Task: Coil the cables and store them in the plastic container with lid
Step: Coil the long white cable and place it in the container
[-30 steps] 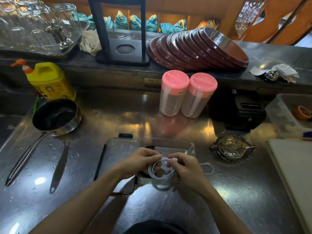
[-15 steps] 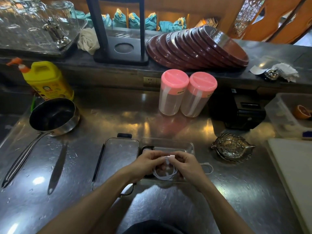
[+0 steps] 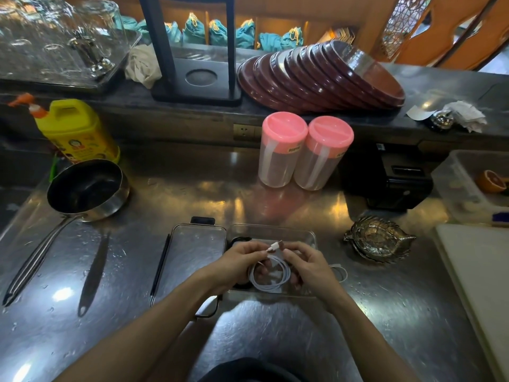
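Cable (image 3: 271, 277), thin, white and springy, hung as a round coil between both hands just above the clear plastic container (image 3: 309, 238) near the middle of the steel counter (image 3: 165, 194). The left hand (image 3: 237, 267) and right hand (image 3: 308, 267) each pinched it near its plug. Loosened, the slick coil would likely spring open; the flat clear lid (image 3: 197, 252) lay just left.
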`<state>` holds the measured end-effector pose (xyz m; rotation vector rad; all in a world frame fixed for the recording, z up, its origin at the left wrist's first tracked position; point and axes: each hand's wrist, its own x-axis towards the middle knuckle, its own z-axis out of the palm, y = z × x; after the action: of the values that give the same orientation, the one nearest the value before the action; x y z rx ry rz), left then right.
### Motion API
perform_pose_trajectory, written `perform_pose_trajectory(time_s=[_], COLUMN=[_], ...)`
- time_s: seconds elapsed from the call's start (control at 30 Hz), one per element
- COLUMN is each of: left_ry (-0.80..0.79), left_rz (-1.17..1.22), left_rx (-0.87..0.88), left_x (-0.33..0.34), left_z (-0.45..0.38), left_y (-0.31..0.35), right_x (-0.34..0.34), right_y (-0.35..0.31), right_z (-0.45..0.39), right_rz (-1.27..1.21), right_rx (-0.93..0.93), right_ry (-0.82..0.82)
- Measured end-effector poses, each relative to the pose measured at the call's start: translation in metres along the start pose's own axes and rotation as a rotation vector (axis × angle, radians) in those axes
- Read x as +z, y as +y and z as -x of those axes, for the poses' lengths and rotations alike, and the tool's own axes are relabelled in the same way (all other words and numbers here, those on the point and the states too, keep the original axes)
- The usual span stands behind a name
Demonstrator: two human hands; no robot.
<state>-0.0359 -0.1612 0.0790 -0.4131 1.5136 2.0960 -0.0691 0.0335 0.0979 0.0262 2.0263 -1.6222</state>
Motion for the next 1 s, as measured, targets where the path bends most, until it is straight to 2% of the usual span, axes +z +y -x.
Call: perform_pose_trajectory(time_s=[0.33, 0.5, 0.63, 0.77, 0.9, 1.0], left_ry=[-0.105, -0.166, -0.162, -0.089, -0.032, -0.057], left_rz=[-0.015, 0.004, -0.133, -0.102, -0.094, -0.119], left_rx=[-0.008, 0.045, 0.061, 0.106, 0.144, 0.138], left_x=[0.002, 0.006, 0.011, 0.013, 0.013, 0.012], left_z=[0.010, 0.011, 0.013, 0.011, 0.008, 0.008], left_y=[0.003, 0.004, 0.007, 0.006, 0.008, 0.012], right_x=[-0.002, -0.005, -0.004, -0.005, -0.010, -0.007], right_y=[-0.002, -0.009, -0.008, -0.007, -0.003, -0.005], right_z=[0.001, 0.004, -0.003, -0.010, -0.013, -0.007], right_rz=[-0.121, -0.257, -0.166, -0.004, 0.357, 0.323], right_rx=[-0.145, -0.133, -0.067, -0.040, -0.056, -0.086], right_ry=[0.060, 0.067, 0.136, 0.264, 0.187, 0.116])
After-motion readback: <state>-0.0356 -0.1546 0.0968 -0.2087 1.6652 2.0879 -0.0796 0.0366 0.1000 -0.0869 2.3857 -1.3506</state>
